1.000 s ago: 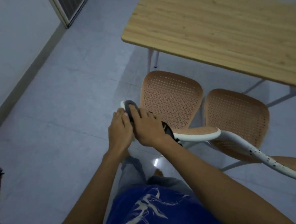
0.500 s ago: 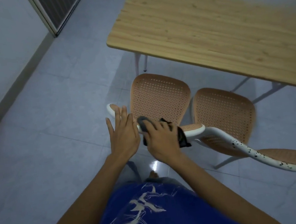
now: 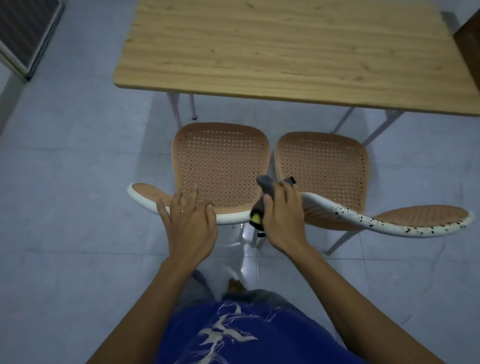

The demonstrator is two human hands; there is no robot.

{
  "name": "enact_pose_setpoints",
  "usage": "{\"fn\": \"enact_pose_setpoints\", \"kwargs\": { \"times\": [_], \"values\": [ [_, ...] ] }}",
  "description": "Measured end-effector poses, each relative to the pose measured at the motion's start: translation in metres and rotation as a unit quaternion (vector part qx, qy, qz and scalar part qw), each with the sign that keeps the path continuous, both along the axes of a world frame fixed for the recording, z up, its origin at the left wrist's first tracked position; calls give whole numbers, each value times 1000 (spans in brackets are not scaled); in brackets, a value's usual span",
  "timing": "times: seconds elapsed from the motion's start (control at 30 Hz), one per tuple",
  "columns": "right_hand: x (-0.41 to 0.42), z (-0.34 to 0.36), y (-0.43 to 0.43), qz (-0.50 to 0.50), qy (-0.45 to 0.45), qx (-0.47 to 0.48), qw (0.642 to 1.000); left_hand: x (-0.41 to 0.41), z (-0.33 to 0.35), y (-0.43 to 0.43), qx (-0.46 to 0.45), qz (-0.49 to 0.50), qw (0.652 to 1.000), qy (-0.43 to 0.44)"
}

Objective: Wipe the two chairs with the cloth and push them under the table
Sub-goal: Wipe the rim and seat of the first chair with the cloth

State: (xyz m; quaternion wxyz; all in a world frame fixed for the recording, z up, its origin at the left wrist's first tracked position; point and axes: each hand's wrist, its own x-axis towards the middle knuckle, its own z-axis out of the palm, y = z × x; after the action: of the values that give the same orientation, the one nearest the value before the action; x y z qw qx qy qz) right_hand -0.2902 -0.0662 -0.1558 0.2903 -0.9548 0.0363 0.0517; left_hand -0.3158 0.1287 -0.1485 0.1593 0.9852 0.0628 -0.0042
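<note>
Slid rightward along the chair rim (image 3: 231,218), right hand (image 3: 282,213) grips cloth (image 3: 266,186); left hand (image 3: 189,222) rests open.

There is a single view, from a wide-angle camera worn on the person's head, looking forward and steeply down. It stands close above the two chairs: the left chair (image 3: 222,166) sits at the middle of the frame, with the right chair (image 3: 322,168) just beside it. Beyond the left chair, toward the top of the frame, lies the wooden desk (image 3: 275,39), seen from above and at an angle. Below the left chair, nearest the lens, both forearms and a blue shirt (image 3: 245,349) fill the bottom edge. Straight lines bow near the frame edges.
</note>
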Motion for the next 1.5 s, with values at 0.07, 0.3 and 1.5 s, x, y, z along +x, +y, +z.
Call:
{"fn": "enact_pose_setpoints", "kwargs": {
  "times": [0.07, 0.3, 1.5],
  "values": [
    [-11, 4, 20, 60, -8, -51, 997, 0, 2, 2, -2, -6, 1000, 0],
    [-12, 0, 11, 84, -53, -6, 995, 1, 2, 9, -17, -38, 999, 5],
    [-9, 8, 40, 186, -103, -185, 959, 22, 11, 104, -43, -242, 964, 104]
  ]
}}
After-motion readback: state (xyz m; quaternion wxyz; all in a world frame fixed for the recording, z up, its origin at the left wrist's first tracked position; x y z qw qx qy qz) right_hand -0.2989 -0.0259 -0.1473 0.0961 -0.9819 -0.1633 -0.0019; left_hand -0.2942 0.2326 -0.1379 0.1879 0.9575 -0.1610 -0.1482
